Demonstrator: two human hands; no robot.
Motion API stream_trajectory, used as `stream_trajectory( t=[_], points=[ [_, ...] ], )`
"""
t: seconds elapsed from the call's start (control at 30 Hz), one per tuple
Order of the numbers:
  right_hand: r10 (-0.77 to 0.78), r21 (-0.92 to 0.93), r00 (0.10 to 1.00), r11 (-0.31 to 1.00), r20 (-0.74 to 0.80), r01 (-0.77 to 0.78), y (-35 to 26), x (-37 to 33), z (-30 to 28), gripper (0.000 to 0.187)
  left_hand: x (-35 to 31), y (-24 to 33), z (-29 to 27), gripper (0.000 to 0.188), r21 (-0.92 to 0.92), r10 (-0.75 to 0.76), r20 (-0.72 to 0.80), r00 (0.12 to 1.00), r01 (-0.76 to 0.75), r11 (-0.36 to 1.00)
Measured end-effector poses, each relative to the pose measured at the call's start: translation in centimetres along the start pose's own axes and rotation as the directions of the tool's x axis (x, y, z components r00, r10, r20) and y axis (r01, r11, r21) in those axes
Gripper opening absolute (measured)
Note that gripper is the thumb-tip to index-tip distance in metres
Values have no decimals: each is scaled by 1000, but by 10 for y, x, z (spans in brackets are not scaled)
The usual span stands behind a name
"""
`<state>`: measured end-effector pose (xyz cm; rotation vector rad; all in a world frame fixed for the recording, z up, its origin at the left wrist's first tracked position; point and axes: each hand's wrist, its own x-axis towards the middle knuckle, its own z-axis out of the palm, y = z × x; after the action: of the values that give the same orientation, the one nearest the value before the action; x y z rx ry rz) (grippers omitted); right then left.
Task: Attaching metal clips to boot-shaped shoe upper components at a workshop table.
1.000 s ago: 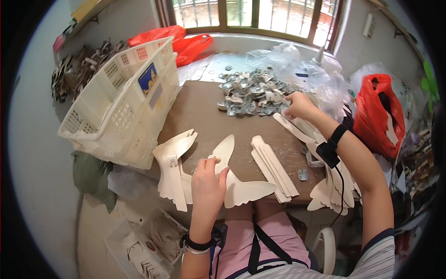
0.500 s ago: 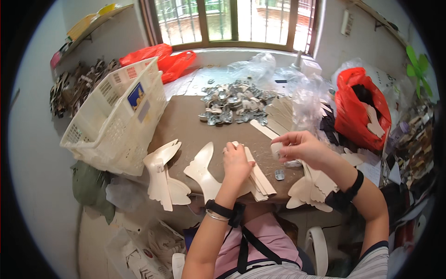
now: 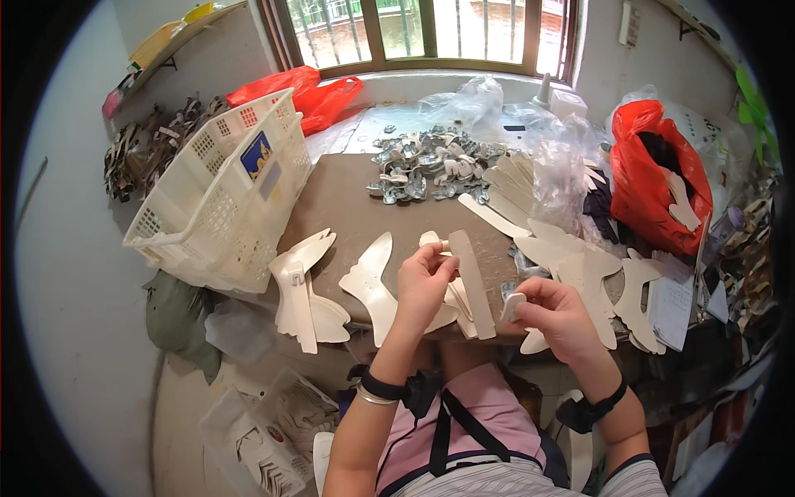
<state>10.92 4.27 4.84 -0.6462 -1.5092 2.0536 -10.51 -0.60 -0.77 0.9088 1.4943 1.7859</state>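
My left hand (image 3: 425, 288) is closed, pinching one flat cream strip (image 3: 474, 290) near its upper end, tilted up off the table. Below that strip lies a small stack of similar strips (image 3: 457, 302). Between the thumb and fingers of my right hand (image 3: 561, 319) is a small white flat piece with rounded corners (image 3: 511, 308), apart from the strip. A curved cream piece with a wide end (image 3: 379, 291) lies left of my left hand. Farther left, several such pieces (image 3: 291, 290) are stacked, with a small metal clip on top. More curved pieces (image 3: 571, 261) lie beyond my right hand.
A heap of grey metal parts (image 3: 439, 161) sits toward the back of the brown table (image 3: 344, 186). A white plastic crate (image 3: 211, 199) stands at the left, and an open red bag (image 3: 654, 178) at the right. Fanned strips (image 3: 509, 186) lie beside clear plastic wrap (image 3: 556, 182).
My left hand has lifted a strip from the stack and turned it up. My right hand has come down and nearer with the white piece. The whole view has shifted slightly.
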Motion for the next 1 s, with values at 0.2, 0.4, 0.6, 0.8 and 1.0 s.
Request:
stream_trajectory(
  t=[0.2,0.4,0.6,0.8,1.0],
  points=[
    [-54,35,999,998,-1,54,15,7,9,14,-13,12,4,22,-101,-79,80,994,87,991],
    [-236,29,972,971,-18,237,15,-2,18,16,-78,54,2,22,-136,-99,108,989,114,984],
    [-337,-95,936,933,103,347,20,-17,26,17,-118,61,1,20,-230,-62,57,996,74,971],
    [-302,-120,948,943,97,312,23,-21,34,19,-128,57,-2,18,-62,24,53,998,-21,998],
    [-326,-128,943,934,71,332,24,-28,39,20,-135,68,-1,16,233,173,48,984,-179,956]
  ],
)
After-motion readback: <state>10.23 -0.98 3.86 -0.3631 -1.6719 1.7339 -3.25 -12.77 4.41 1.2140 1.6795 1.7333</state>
